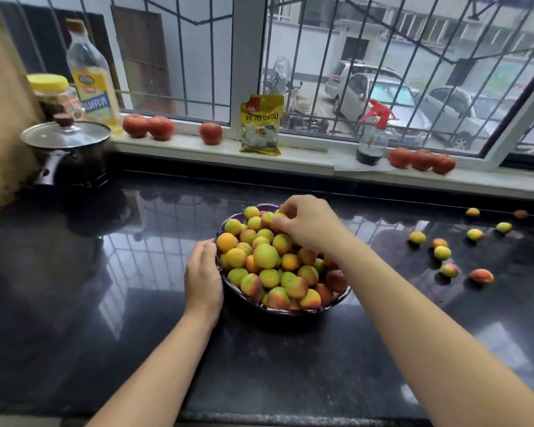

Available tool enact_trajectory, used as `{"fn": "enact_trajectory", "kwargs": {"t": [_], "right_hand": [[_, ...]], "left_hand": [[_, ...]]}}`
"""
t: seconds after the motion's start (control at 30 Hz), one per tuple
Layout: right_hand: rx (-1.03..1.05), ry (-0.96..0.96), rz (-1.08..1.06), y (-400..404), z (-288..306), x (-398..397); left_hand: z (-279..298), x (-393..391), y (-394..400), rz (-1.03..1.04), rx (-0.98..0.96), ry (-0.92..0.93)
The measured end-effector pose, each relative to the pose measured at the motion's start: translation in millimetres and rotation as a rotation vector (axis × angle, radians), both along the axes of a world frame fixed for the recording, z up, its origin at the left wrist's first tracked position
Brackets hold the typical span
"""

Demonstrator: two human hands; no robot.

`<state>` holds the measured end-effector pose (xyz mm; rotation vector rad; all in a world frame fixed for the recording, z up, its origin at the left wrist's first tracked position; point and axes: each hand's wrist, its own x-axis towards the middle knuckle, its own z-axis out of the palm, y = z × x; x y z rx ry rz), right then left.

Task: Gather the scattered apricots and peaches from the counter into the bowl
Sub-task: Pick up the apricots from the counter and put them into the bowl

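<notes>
While the left hand [203, 274] is lying flat-fingered against the bowl [336, 300] rim, the right hand [305, 221] is pinching a fruit [280, 214] atop the heap. Loose apricots [442, 252] are sitting well right; soft, roll-prone, best cupped round the middle.

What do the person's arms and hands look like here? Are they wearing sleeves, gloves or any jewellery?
Both forearms are bare as far as the picture shows, with no sleeve edge in view. The left hand and the right hand wear no gloves. No watch, bracelet or ring shows on either wrist or on the fingers in view. The fingernails that show look short and unpainted.
</notes>
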<state>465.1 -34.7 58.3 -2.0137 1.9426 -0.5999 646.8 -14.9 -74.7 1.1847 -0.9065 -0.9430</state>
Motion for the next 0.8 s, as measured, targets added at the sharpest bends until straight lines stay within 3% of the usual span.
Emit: {"fn": "enact_trajectory", "kwargs": {"t": [0.3,0.5,0.7,0.8], "right_hand": [[0.067,0.194,0.034,2,12,8],[0.029,0.141,-0.011,7,10,13],[0.052,0.267,0.001,9,8,23],[-0.022,0.093,-0.020,19,6,10]], "left_hand": [[5,-2,3,0.004,0.029,-0.004],[8,-2,5,0.005,0.057,0.002],[11,-2,7,0.011,0.057,-0.030],[12,-4,8,0.013,0.047,-0.059]]}}
